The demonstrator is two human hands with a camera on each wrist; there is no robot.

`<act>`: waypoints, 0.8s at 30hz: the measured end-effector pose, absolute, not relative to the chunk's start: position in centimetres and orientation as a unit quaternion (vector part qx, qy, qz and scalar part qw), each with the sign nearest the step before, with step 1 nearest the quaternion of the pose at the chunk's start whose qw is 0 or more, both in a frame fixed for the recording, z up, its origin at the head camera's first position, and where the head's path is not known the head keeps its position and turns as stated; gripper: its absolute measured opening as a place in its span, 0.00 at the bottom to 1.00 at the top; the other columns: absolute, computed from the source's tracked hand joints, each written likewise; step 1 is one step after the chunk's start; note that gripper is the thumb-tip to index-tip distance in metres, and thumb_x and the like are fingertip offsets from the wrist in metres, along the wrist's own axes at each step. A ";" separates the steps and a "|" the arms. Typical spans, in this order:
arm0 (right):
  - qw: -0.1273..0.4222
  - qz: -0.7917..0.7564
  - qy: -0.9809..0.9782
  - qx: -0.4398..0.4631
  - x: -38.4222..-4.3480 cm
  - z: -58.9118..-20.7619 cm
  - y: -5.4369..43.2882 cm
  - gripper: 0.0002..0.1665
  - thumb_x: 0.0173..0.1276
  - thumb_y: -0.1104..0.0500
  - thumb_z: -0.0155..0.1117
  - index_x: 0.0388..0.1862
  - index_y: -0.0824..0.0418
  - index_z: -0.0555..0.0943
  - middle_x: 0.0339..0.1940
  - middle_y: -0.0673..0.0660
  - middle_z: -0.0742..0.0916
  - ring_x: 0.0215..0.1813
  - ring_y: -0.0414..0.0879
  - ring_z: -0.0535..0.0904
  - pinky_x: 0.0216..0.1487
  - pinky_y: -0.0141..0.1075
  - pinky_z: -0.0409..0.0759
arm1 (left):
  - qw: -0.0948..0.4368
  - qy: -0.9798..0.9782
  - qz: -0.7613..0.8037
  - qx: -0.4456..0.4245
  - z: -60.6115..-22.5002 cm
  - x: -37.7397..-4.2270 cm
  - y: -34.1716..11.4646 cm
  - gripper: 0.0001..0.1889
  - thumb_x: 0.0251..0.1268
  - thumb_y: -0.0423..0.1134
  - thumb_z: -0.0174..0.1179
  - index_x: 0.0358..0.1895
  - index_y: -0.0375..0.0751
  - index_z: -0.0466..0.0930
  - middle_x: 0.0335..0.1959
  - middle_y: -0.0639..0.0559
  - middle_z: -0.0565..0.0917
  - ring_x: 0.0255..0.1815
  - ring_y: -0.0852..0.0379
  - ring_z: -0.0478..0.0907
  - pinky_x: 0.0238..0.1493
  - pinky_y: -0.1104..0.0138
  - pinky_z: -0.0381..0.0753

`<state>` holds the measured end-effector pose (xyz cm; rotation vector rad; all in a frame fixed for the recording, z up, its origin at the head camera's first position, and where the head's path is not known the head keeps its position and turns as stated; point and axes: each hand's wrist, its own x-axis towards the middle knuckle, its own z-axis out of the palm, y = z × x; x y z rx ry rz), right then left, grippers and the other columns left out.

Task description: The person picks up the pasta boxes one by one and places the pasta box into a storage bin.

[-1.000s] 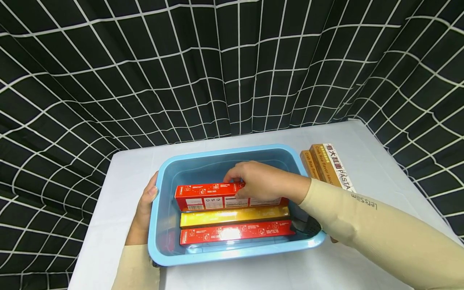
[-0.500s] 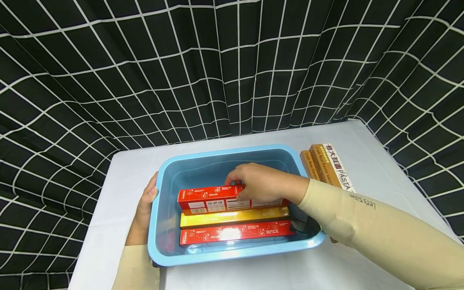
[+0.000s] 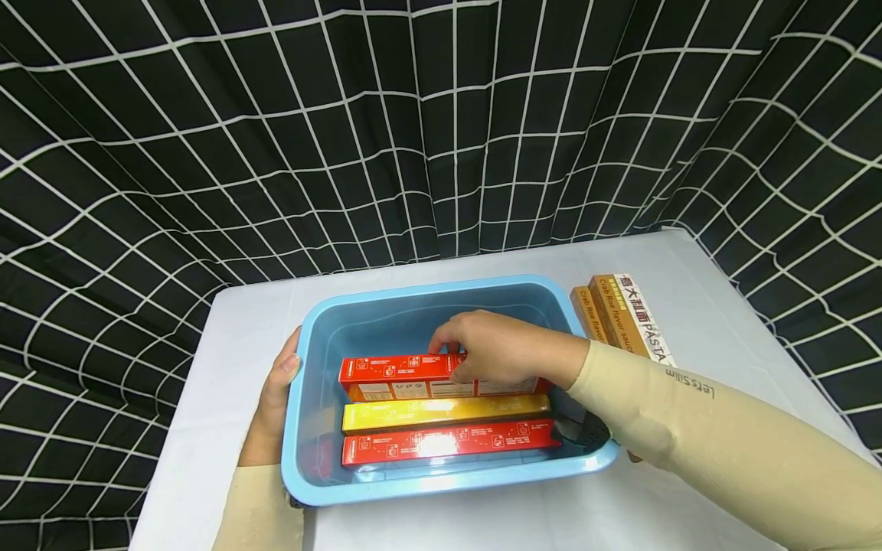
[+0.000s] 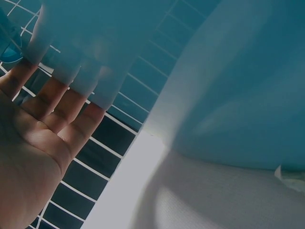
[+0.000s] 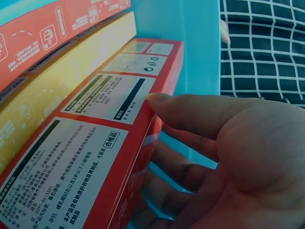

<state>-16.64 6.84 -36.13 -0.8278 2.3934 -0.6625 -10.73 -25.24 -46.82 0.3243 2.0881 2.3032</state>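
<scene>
A light blue plastic tub (image 3: 441,485) stands on the white-covered table. Inside it, long slim boxes stand in a row: a red box (image 3: 386,369) at the back, a yellow box (image 3: 441,412) in the middle and a second red box (image 3: 393,446) in front. My right hand (image 3: 492,348) pinches the back red box, thumb on its printed label side in the right wrist view and fingers around its far side. At the tub's left end, my left hand (image 3: 277,390) holds the rim with the thumb on top; its fingers show under the translucent blue plastic in the left wrist view.
Right of the tub lie brown boxes (image 3: 613,314) printed "Crab Roe flavor", partly behind my right forearm, beside a white strip reading "PASTA" (image 3: 651,329). A dark object (image 3: 586,430) sits at the tub's right end. Black cloth with a white grid (image 3: 386,153) surrounds the table.
The back red box has shifted slightly forward toward the yellow box and now stands more upright and lower, with my right hand moving along with it. My left hand keeps its place.
</scene>
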 end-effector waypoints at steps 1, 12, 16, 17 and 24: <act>0.259 -0.247 0.883 -0.304 -16.7 -36.1 6.8 0.22 0.66 0.63 0.84 0.58 0.53 0.90 0.47 0.50 0.86 0.52 0.49 0.80 0.48 0.44 0.85 | 0.008 0.668 0.737 0.103 -46.8 -10.7 -25.2 0.36 0.77 0.53 0.38 0.85 0.44 0.63 0.76 0.38 0.72 0.72 0.41 0.71 0.68 0.54 0.77; 0.220 -0.272 0.885 -0.308 -16.7 -35.9 6.9 0.22 0.69 0.65 0.81 0.61 0.58 0.88 0.47 0.53 0.87 0.50 0.49 0.80 0.48 0.42 0.84 | 0.010 0.653 0.746 0.130 -46.8 -10.8 -25.2 0.35 0.78 0.52 0.37 0.84 0.44 0.64 0.75 0.39 0.72 0.72 0.43 0.70 0.71 0.56 0.74; 0.227 -0.279 0.880 -0.311 -16.7 -35.9 6.9 0.22 0.69 0.66 0.81 0.61 0.57 0.88 0.46 0.52 0.88 0.46 0.48 0.82 0.49 0.42 0.84 | 0.005 0.650 0.749 0.132 -46.9 -10.8 -25.2 0.35 0.77 0.52 0.38 0.83 0.44 0.65 0.74 0.39 0.73 0.71 0.43 0.71 0.70 0.56 0.74; 0.229 -0.281 0.879 -0.311 -16.7 -35.9 6.9 0.22 0.69 0.66 0.80 0.61 0.57 0.88 0.46 0.52 0.88 0.45 0.47 0.82 0.48 0.42 0.84 | 0.004 0.649 0.749 0.133 -46.9 -10.8 -25.2 0.35 0.77 0.52 0.38 0.83 0.44 0.65 0.74 0.39 0.74 0.71 0.43 0.71 0.70 0.56 0.74; 0.233 -0.297 0.872 -0.311 -16.7 -35.8 6.9 0.22 0.69 0.65 0.80 0.61 0.57 0.88 0.45 0.52 0.87 0.45 0.47 0.83 0.48 0.43 0.84 | 0.008 0.646 0.750 0.143 -46.9 -10.8 -25.3 0.34 0.77 0.50 0.37 0.83 0.45 0.65 0.74 0.40 0.74 0.71 0.44 0.70 0.70 0.56 0.74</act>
